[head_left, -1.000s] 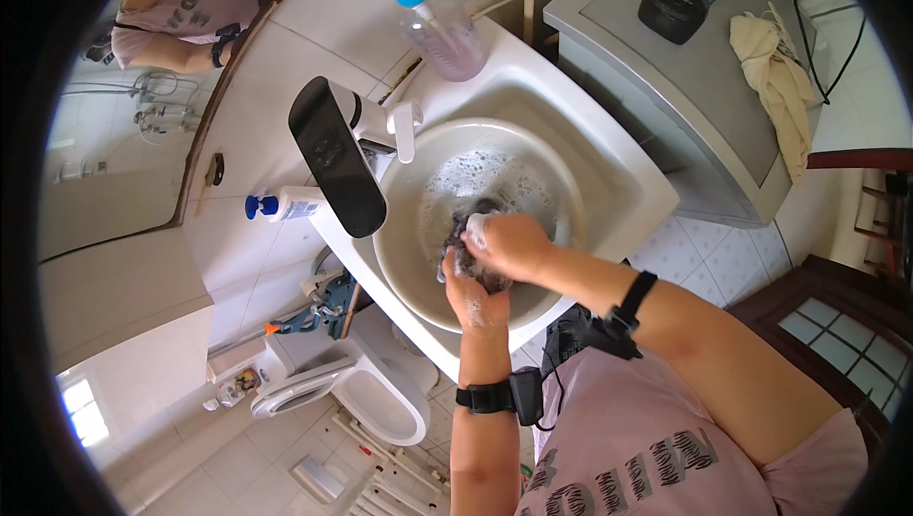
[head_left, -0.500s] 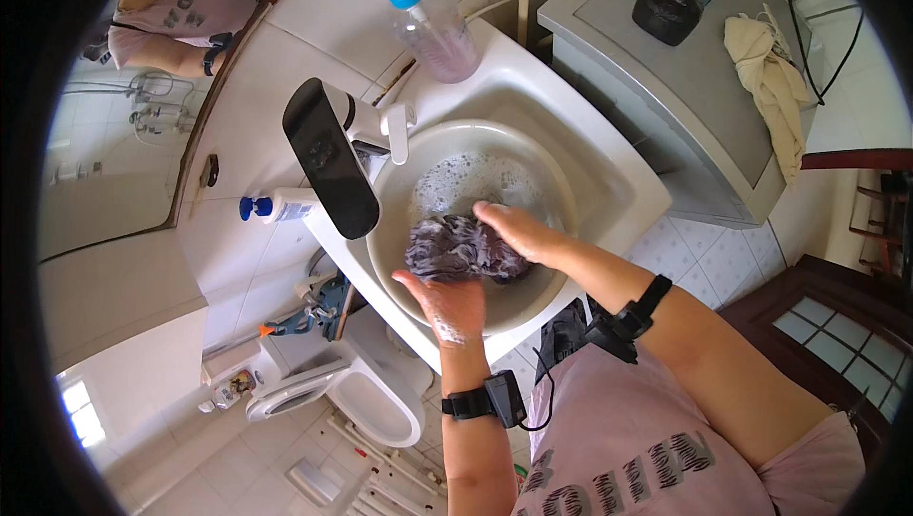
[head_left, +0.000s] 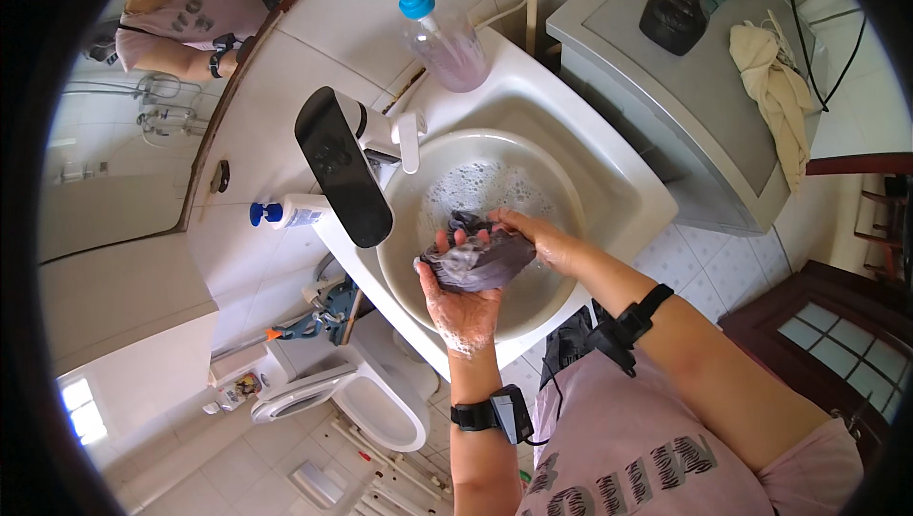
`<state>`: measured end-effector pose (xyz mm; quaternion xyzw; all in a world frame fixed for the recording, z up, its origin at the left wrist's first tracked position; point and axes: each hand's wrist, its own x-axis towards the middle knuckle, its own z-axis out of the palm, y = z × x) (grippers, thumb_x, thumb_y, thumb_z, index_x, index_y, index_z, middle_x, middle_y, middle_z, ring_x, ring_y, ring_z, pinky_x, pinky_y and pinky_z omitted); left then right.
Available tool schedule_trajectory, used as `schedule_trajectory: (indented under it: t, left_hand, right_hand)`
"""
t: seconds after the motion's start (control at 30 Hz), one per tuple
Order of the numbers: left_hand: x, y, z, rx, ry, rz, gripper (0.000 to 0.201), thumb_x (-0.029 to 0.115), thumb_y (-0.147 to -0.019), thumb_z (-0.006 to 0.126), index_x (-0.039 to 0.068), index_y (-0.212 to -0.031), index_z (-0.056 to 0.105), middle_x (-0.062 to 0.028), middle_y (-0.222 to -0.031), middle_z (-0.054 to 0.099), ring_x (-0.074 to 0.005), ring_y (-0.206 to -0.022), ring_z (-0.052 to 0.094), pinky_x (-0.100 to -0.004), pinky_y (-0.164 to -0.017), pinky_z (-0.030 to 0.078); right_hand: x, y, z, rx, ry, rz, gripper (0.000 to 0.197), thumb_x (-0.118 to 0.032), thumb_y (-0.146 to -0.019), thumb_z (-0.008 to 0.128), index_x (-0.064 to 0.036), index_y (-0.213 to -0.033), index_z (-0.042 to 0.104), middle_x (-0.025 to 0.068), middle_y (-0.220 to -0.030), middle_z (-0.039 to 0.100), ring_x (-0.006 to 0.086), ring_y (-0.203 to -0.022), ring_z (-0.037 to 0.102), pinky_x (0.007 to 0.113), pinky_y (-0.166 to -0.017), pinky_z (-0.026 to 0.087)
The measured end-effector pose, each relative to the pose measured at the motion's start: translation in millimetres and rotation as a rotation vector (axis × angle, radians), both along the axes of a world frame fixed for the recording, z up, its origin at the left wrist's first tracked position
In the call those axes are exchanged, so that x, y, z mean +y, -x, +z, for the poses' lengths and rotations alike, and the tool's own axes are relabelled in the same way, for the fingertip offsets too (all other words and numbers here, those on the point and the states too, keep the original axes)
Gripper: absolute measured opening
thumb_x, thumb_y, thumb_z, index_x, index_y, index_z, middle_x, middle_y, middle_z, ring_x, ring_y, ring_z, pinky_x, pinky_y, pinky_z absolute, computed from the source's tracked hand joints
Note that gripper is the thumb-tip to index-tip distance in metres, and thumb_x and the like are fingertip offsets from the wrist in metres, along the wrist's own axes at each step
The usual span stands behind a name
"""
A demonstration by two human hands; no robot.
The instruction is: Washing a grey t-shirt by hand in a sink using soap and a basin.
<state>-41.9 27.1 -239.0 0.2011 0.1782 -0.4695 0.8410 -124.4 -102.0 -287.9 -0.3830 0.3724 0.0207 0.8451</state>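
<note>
A wet, dark grey-purple cloth (head_left: 490, 266) is bunched between my two hands over a round basin (head_left: 574, 194) of sudsy water. My left hand (head_left: 455, 302) lies under and around it, palm up, with fingertips curled over its top and foam on the wrist. From the right, my right hand (head_left: 537, 235) grips the cloth's far side; some of its fingers are hidden. The basin stands inside the white sink (head_left: 618, 178). Just left of it, the faucet (head_left: 342, 169) with a dark, flat top reaches over the basin's rim.
A pump bottle with a blue top (head_left: 447, 45) stands on the sink's back corner. Beside the sink's left edge is a white bottle with a blue cap (head_left: 290, 211). At right, a grey appliance (head_left: 618, 36) carries a dark bottle (head_left: 673, 17) and a beige cloth (head_left: 768, 78). A toilet (head_left: 385, 411) is lower left.
The cloth has been turned and gathered more tightly. My left fingers now curl up over it, where before they were hidden beneath. My right hand has shifted slightly right.
</note>
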Motion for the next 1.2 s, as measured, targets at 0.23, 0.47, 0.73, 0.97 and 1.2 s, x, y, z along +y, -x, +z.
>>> schedule_trajectory:
  t: [0.23,0.47,0.73,0.97,1.2]
  left_hand:
    - [4.8,-18.6,-28.0,0.002,-0.071,0.197,0.046,0.044,-0.088,0.048,0.007,-0.116,0.050,-0.0106,-0.115,0.055,-0.0302,-0.113,0.047,-0.0547,-0.096,0.035]
    - [5.4,-1.1,-54.5,0.000,-0.367,-0.039,0.045,0.046,-0.086,0.051,0.008,-0.110,0.052,-0.0100,-0.110,0.056,-0.0249,-0.104,0.052,-0.0431,-0.089,0.042]
    - [-26.8,24.0,-50.3,-0.019,-0.535,-0.054,0.038,0.042,-0.088,0.046,0.012,-0.110,0.052,-0.0072,-0.111,0.055,-0.0224,-0.105,0.052,-0.0400,-0.090,0.043]
    - [7.4,0.3,-62.0,-0.107,-0.262,-0.092,0.024,0.034,-0.086,0.050,0.011,-0.089,0.055,-0.0067,-0.086,0.056,-0.0192,-0.081,0.055,-0.0359,-0.070,0.047]
    - [-28.7,15.1,-20.0,0.002,-0.608,-0.058,0.030,0.033,-0.084,0.053,0.008,-0.100,0.056,-0.0082,-0.100,0.058,-0.0226,-0.093,0.056,-0.0372,-0.082,0.045]
  right_hand:
    - [5.1,2.4,-11.9,-0.237,-0.468,-0.129,0.040,-0.022,-0.085,0.050,-0.0084,-0.123,0.047,0.0092,-0.121,0.050,0.0218,-0.110,0.050,0.040,-0.089,0.045]
    - [22.3,-1.9,7.5,-0.303,0.337,-0.043,0.035,-0.005,-0.074,0.046,-0.0044,-0.107,0.057,0.0118,-0.104,0.056,0.0212,-0.100,0.054,0.036,-0.085,0.045]
    - [24.0,-21.6,9.8,-0.040,1.157,0.264,0.030,-0.034,-0.079,0.058,-0.0084,-0.095,0.061,0.0133,-0.084,0.061,0.0334,-0.074,0.061,0.041,-0.063,0.050]
    - [66.0,-9.4,54.8,-0.322,1.354,0.116,0.025,-0.032,-0.078,0.058,-0.0072,-0.082,0.061,0.0116,-0.075,0.060,0.0316,-0.069,0.059,0.042,-0.061,0.048]
    - [26.2,-21.3,7.4,0.106,1.191,0.156,0.029,-0.034,-0.079,0.053,-0.0065,-0.075,0.060,0.0146,-0.074,0.059,0.0336,-0.074,0.060,0.044,-0.066,0.047]
